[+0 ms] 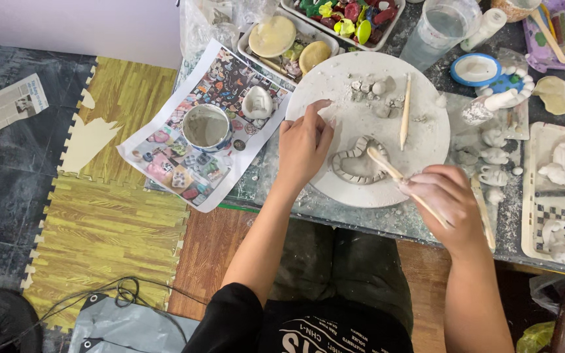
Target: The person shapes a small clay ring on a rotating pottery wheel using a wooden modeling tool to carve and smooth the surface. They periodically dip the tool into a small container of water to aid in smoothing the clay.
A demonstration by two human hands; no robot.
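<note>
My round board (426,140) lies on the tabletop (354,212) at its near edge, straight before me. The clay piece (356,167) sits on the board's near part, between my hands: my left hand (303,147) rests on the board's left rim, and my right hand (446,199) holds a stick (393,173) whose tip touches the piece. A second stick (405,112) lies farther back on the board, beside clay crumbs (377,95). Left of the board, a cup (205,127) stands on a printed sheet (165,163) that overhangs the table's left edge. A tray of figures (536,196) lies at the right edge.
</note>
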